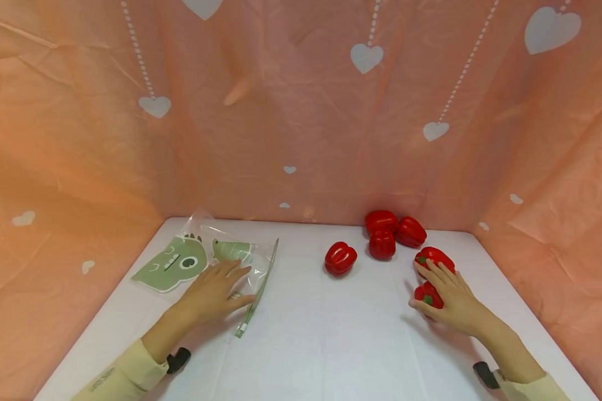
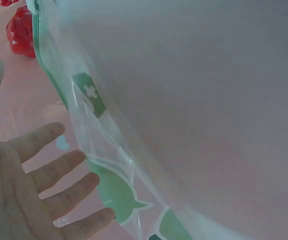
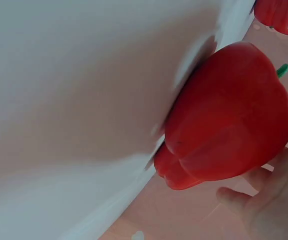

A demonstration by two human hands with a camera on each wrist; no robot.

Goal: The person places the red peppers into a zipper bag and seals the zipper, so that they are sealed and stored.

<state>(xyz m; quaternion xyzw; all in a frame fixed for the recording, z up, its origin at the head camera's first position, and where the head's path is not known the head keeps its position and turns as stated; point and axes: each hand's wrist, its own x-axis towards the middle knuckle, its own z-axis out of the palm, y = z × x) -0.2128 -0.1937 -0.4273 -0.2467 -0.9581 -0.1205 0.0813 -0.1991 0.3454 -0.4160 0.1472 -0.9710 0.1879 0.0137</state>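
On the left lies a clear zip bag [image 1: 268, 266] with a green cartoon face [image 1: 170, 264] and a green slider strip along its right edge. My left hand [image 1: 210, 289] is over the bag, its fingers spread; in the left wrist view the palm and straight fingers hold nothing. Whether they touch the bag I cannot tell. On the right, my right hand [image 1: 451, 301] reaches over two red bell peppers with green stems, a nearer one [image 1: 428, 295] and a farther one [image 1: 436, 257]. Its fingers are extended, and the nearer pepper [image 3: 229, 115] sits below the palm, partly hidden from the head view.
Another red bell pepper [image 1: 340, 258] stands alone near the middle of the white table [image 1: 301, 334]. Three more peppers [image 1: 382, 245] cluster at the back right. Orange cloth [image 1: 301, 111] with white hearts encloses the table at the back and both sides.
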